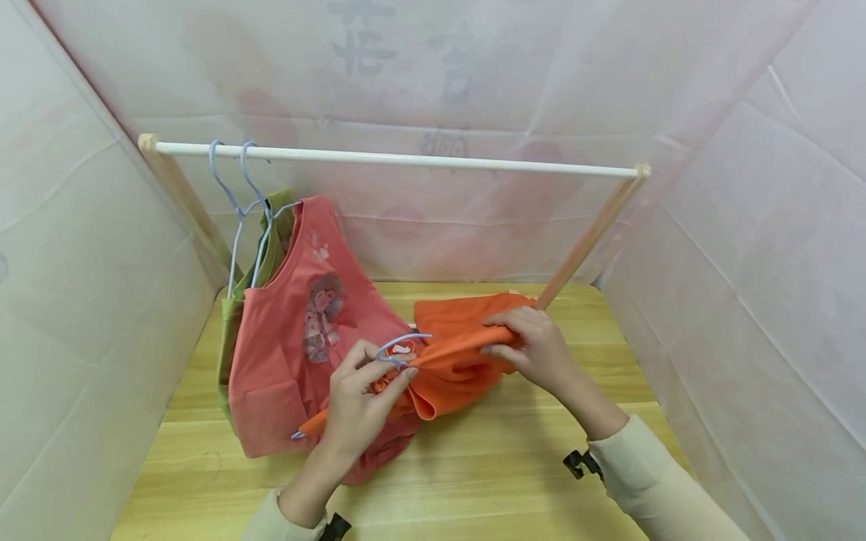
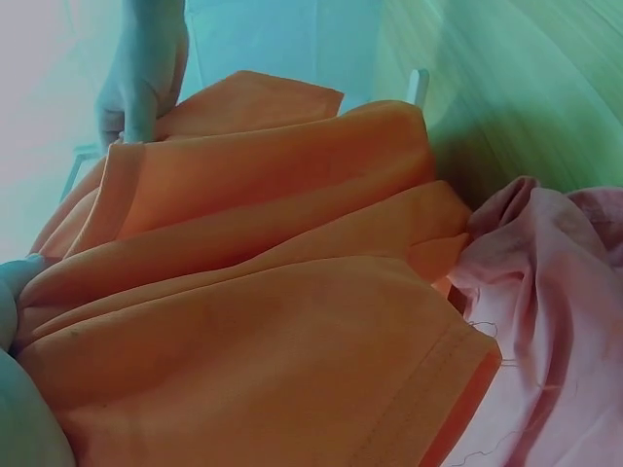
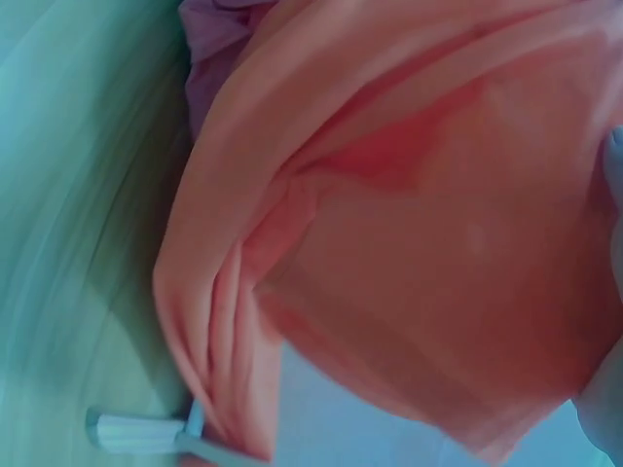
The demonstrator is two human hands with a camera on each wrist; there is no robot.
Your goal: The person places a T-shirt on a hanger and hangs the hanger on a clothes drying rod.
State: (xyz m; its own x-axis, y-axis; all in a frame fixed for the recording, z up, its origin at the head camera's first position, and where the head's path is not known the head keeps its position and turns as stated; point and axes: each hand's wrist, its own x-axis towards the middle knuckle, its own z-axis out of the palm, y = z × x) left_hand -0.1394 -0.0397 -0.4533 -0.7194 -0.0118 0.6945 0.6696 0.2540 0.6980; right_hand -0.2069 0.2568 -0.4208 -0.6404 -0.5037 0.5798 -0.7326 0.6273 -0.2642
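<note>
An orange shirt (image 1: 467, 368) is held up over the table, its cloth bunched and folded. My left hand (image 1: 358, 398) pinches a light blue hanger (image 1: 391, 349) just below its hook, together with the shirt's neckline. One hanger end pokes out of the orange cloth at lower left; the rest of the hanger is mostly hidden inside. My right hand (image 1: 531, 346) grips a fold of the shirt between thumb and fingers, on the right. In the left wrist view the shirt (image 2: 243, 214) spreads in long folds; in the right wrist view the cloth (image 3: 419, 253) fills most of the picture.
A white rail (image 1: 433, 160) on wooden posts (image 1: 588, 237) spans the back. At its left end hang a coral sleeveless top (image 1: 284, 338) and a green garment (image 1: 230, 338) on light blue hangers. The coral top reaches behind my left hand. Pale fabric walls (image 1: 764, 248) enclose the wooden table (image 1: 473, 488).
</note>
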